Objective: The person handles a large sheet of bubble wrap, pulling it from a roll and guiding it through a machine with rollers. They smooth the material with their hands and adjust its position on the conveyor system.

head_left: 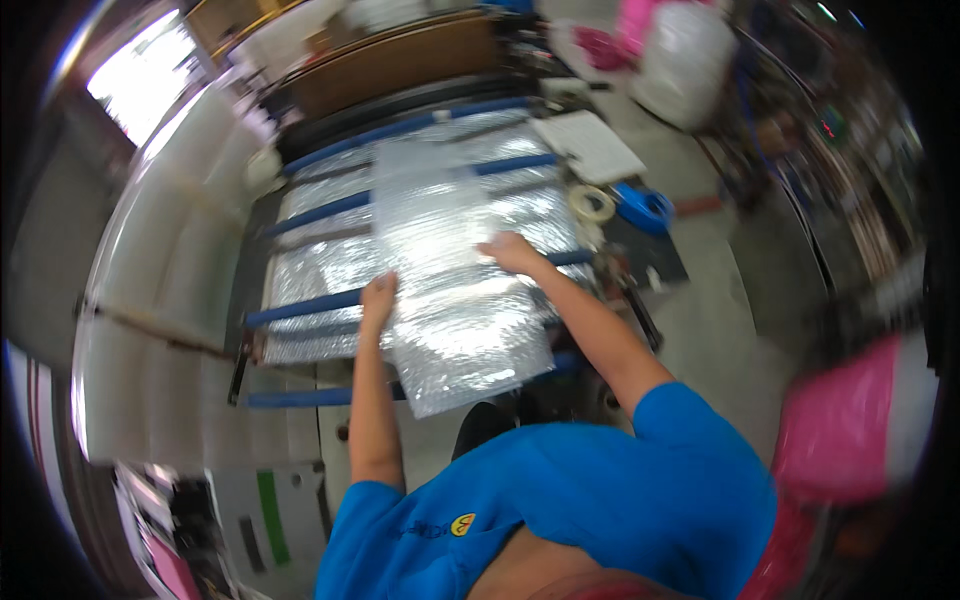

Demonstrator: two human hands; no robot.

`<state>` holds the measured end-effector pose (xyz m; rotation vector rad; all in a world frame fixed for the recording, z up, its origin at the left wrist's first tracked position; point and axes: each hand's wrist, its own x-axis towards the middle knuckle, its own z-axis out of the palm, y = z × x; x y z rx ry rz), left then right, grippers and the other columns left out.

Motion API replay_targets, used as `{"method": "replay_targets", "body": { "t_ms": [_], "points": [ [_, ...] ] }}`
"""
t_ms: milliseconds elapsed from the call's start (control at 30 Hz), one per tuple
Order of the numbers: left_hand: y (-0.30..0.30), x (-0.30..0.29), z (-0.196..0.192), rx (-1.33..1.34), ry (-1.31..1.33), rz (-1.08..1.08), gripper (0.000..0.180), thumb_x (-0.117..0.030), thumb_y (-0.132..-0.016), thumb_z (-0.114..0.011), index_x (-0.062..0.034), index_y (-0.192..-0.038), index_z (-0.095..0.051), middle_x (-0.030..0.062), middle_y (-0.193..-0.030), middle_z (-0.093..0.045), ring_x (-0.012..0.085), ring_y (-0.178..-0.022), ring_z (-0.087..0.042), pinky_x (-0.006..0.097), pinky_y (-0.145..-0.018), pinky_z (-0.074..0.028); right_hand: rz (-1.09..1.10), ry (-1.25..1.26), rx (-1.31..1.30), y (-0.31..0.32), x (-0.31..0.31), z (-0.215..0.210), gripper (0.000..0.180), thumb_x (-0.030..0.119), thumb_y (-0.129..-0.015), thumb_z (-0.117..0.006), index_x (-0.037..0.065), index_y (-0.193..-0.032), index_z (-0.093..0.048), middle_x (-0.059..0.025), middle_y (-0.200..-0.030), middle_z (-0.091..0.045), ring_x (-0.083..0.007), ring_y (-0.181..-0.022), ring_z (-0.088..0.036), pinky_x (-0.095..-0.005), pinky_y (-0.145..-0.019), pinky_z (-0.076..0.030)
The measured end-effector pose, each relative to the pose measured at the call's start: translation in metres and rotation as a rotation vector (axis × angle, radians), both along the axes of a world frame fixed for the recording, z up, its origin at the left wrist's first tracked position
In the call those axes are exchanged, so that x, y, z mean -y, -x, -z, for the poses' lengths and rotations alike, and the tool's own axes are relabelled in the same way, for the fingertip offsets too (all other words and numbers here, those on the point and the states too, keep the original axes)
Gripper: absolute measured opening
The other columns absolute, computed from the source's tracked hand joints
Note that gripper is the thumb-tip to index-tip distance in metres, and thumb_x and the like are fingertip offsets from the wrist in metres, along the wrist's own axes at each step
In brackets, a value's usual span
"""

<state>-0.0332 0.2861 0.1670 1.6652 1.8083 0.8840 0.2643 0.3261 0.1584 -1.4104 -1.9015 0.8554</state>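
Note:
A long clear sheet of bubble wrap [440, 225] stretches away from me over a frame with blue bars [320, 212], its near end hanging past the frame's front. My left hand [378, 298] is closed on the sheet's left edge. Across from it, my right hand [510, 252] grips the right edge with curled fingers. More shiny bubble wrap [315, 265] lies flat under the blue bars. Glare hides some of the sheet's surface.
Right of the frame are a roll of pale tape [591, 204], blue tape rolls [643, 208] and a white paper sheet [590, 145]. Large wrapped rolls [170, 250] stand on the left. Pink plastic-wrapped bundles [835, 425] sit at the right, and a brown roller [400, 65] spans the back.

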Motion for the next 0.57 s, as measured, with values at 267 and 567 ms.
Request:
{"method": "replay_targets", "body": {
  "t_ms": [267, 567],
  "points": [
    [0.053, 0.122, 0.028, -0.154, 0.444, 0.273, 0.064, -0.055, -0.079, -0.039, 0.0065, -0.084, -0.058, 0.0165, -0.07, -0.057, 0.0195, -0.072, -0.051, 0.033, -0.067, -0.04, 0.059, 0.272, 0.309, 0.01, 0.192, -0.037, 0.067, 0.063, -0.077, -0.03, 0.003, -0.087, -0.059, -0.0154, -0.084, -0.059, -0.0298, -0.08, -0.056, -0.0399, -0.076, -0.04],
    [0.023, 0.122, 0.039, 0.246, 0.143, 0.252, 0.04, -0.037, -0.082, -0.05, -0.0043, -0.059, -0.045, -0.0023, -0.047, -0.035, 0.007, -0.042, -0.031, 0.024, -0.039, -0.025, 0.37, -0.035, -0.103, 0.013, 0.311, -0.028, 0.044, 0.047, -0.078, -0.045, 0.01, -0.1, -0.055, -0.0117, -0.101, -0.054, -0.0242, -0.101, -0.046, -0.041, -0.095, -0.025]
  ]
}}
